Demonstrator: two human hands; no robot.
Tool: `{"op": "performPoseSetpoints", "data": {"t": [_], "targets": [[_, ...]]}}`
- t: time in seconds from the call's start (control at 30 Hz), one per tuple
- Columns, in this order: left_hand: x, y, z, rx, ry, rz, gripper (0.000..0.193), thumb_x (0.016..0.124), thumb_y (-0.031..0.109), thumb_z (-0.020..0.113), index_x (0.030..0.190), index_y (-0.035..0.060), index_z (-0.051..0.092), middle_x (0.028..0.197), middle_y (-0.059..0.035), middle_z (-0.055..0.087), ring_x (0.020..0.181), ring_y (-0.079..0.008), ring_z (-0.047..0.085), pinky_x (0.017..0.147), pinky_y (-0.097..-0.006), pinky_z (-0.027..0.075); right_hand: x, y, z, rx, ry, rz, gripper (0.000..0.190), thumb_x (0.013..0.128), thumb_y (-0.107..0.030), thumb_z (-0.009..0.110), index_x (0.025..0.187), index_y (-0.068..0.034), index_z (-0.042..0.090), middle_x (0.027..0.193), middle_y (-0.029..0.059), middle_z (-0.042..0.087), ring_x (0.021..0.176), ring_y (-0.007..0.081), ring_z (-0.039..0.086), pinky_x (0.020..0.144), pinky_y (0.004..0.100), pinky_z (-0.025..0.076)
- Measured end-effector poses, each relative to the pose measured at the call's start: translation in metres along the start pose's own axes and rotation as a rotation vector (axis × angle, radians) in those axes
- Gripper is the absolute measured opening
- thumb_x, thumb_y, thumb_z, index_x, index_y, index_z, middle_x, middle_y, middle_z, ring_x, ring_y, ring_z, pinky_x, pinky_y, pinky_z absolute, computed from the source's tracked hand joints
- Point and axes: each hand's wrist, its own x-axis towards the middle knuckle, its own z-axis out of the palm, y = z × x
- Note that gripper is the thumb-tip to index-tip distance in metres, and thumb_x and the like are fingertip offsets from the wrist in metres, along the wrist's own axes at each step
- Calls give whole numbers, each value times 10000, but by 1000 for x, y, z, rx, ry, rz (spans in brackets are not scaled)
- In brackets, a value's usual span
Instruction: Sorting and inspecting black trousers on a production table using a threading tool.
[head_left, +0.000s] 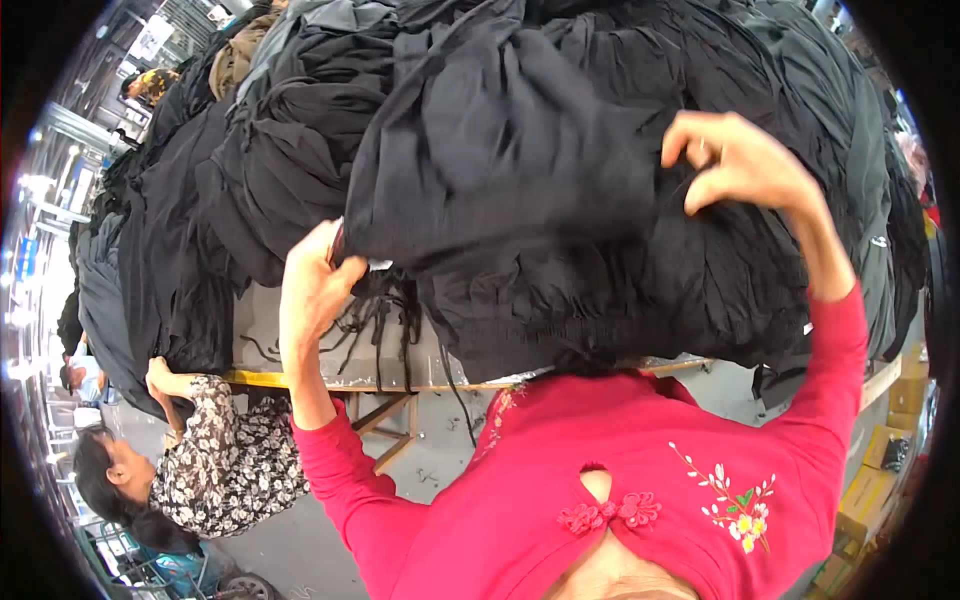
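Note:
My left hand (319, 289) grips the lower left corner of a black gathered fabric garment (517, 150), near a small white label, with thumb against fingers. That garment is lifted and partly blurred above the table. My right hand (731, 165) is off its right side, fingers curled and apart, holding nothing. Beneath it lies another black garment with an elastic waistband (555, 337), along the table's near edge. Thin black drawstrings (394, 322) hang down beside it.
Heaped dark garments (292, 157) cover much of the table (259, 315). At left a co-worker in a floral top (232, 457) touches the hanging cloth. Cardboard boxes (870, 487) stand on the floor at right. A wheeled cart (187, 570) is at lower left.

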Motion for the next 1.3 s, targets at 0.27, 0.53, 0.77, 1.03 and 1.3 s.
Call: {"op": "performPoseSetpoints", "data": {"t": [0.27,0.53,0.77,1.03,1.3], "targets": [[-14,-47,16,-181,77,-183,325,762,-4,568,1086,-18,540,916,-25,551,693,-45,480,615,-182,405,-29,58,50,-801,287,-116,166,736,-49,599,848,-73,480,684,70,484,593,252,508,548,335,398],[-25,-32,16,-443,203,-229,230,903,251,508,970,52,602,550,61,446,403,15,289,357,-157,203,79,32,42,-529,409,-524,191,761,-10,539,938,-79,534,690,87,464,670,260,559,580,321,429],[-50,-13,23,-701,114,-195,235,920,202,462,973,6,580,730,0,531,422,-18,326,380,-160,240,206,15,62,-914,90,-717,360,770,-55,514,1087,-224,545,694,58,498,652,203,570,530,320,424],[-14,25,50,-854,25,-124,369,929,318,420,1097,8,530,1026,-112,583,386,-41,354,332,-162,217,199,-13,7,-703,40,-635,184,634,-44,523,810,-83,558,734,81,613,722,299,602,600,405,465],[90,111,138,-1115,-476,-136,485,938,414,317,1143,-8,437,1114,-130,547,513,-214,605,307,-198,257,98,-33,-46,-958,298,-554,135,694,-90,510,820,-56,546,695,134,592,699,321,595,571,408,460]]}}
